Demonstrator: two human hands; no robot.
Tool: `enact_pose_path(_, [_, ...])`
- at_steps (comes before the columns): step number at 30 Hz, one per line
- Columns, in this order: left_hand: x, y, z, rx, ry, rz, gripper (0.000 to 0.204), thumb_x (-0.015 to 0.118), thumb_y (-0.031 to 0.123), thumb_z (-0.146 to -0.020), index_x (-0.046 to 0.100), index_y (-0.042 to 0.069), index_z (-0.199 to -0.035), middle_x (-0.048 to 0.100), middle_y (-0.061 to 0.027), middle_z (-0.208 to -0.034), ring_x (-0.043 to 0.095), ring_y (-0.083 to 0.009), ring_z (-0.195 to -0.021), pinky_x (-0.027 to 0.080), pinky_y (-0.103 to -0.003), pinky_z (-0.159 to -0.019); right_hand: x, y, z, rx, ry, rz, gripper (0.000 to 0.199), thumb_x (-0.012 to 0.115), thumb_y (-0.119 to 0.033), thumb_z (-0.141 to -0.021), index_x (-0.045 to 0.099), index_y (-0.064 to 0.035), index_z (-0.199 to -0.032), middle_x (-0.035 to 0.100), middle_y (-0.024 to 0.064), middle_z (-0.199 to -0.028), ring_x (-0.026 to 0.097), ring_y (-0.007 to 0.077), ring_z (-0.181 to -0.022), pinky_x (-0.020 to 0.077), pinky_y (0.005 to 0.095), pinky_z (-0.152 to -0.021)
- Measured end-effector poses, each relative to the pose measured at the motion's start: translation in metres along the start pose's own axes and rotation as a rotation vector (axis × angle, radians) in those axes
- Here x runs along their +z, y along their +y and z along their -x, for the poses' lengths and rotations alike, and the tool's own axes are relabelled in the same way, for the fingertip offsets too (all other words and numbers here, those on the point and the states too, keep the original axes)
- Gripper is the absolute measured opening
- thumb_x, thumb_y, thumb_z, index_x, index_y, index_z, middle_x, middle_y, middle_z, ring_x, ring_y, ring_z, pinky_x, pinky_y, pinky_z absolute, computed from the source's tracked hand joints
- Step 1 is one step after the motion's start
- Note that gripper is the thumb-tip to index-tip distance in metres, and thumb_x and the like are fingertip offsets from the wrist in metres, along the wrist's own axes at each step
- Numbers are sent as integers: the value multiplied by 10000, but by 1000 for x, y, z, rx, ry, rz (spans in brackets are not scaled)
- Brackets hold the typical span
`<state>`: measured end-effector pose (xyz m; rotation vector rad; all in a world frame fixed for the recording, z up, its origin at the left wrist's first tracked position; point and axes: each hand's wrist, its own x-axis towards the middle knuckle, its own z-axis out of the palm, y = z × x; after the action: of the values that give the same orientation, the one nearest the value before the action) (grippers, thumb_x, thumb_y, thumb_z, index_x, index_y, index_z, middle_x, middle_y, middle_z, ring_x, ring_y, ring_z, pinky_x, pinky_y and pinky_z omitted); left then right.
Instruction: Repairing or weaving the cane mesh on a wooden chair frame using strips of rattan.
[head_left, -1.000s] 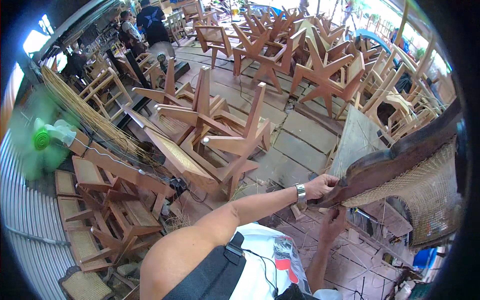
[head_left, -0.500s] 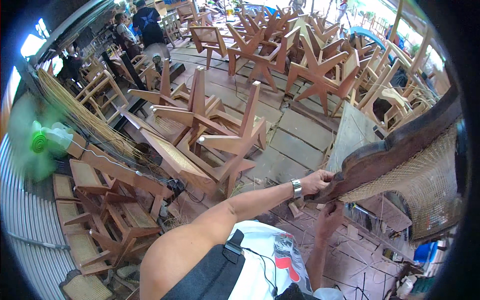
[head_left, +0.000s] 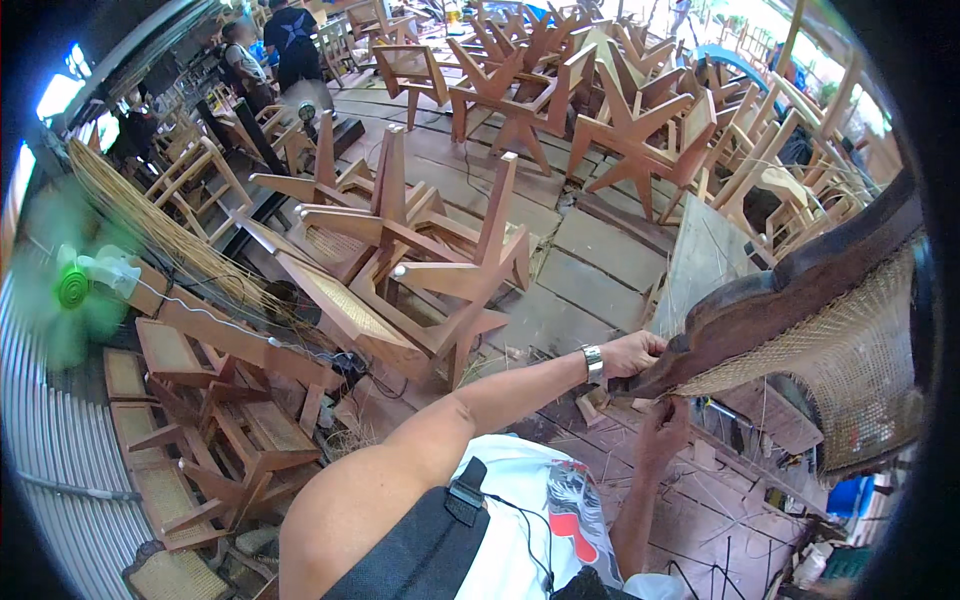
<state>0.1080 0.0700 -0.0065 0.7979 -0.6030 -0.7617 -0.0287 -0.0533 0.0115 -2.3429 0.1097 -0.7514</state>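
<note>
A dark, carved wooden frame (head_left: 770,300) with a scalloped edge rises at the right, a sheet of woven cane (head_left: 840,370) spreading from its underside. My left hand (head_left: 634,356), a metal watch (head_left: 593,364) on its wrist, is closed at the frame's near end, fingertips against the wood. Just below, my right hand (head_left: 663,428) is closed close to the cane's narrow corner. What its curled fingers hold, perhaps a thin strand, is too small to make out. The cane's far lower part hangs loose and curved.
Upturned wooden chairs (head_left: 400,250) stand ahead on the plank floor, and more are piled behind. At the left are a spinning green fan (head_left: 72,285), a bundle of long cane strands (head_left: 165,215) and stacked chair frames (head_left: 225,440). Two people (head_left: 290,45) are at the far left.
The view has shifted slightly. Both hands stay at the end of the wooden frame, with their grips looking much the same.
</note>
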Motion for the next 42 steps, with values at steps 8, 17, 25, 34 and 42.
enact_pose_path(8, [-4,-1,-5,-10,26,-68,235,703,121,-876,671,23,-1087,674,28,-1064,579,-58,-902,492,-265,-814,11,0,-9,-176,83,19,124,559,-29,-864,569,-7,-985,583,162,-822,569,338,-742,454,407,-676])
enact_pose_path(17, [27,47,14,-37,160,-585,340,654,51,-870,584,-16,-1196,628,-29,-1156,561,-112,-1040,470,-311,-923,5,-10,-11,80,105,-111,173,571,-45,-838,585,-19,-1009,577,178,-793,586,323,-693,456,401,-619])
enact_pose_path(25, [-3,2,12,-33,118,-390,480,736,124,-839,539,6,-1260,579,-41,-1269,515,-125,-1139,431,-329,-978,7,1,0,91,67,-125,141,616,-22,-766,562,-27,-897,575,154,-745,598,356,-658,472,437,-577])
enact_pose_path(34, [-12,4,16,-76,95,-433,454,689,116,-866,521,19,-1276,574,-47,-1289,520,-146,-1158,407,-342,-1014,12,0,-4,-3,62,-79,108,599,-4,-761,516,-25,-827,523,147,-713,556,367,-677,431,465,-579])
enact_pose_path(42, [12,38,12,-119,73,-832,531,709,168,-850,504,6,-1312,549,-71,-1337,506,-163,-1187,391,-339,-1035,5,-5,-9,1,62,-53,84,581,-4,-795,506,-28,-824,522,167,-704,554,388,-658,422,478,-566])
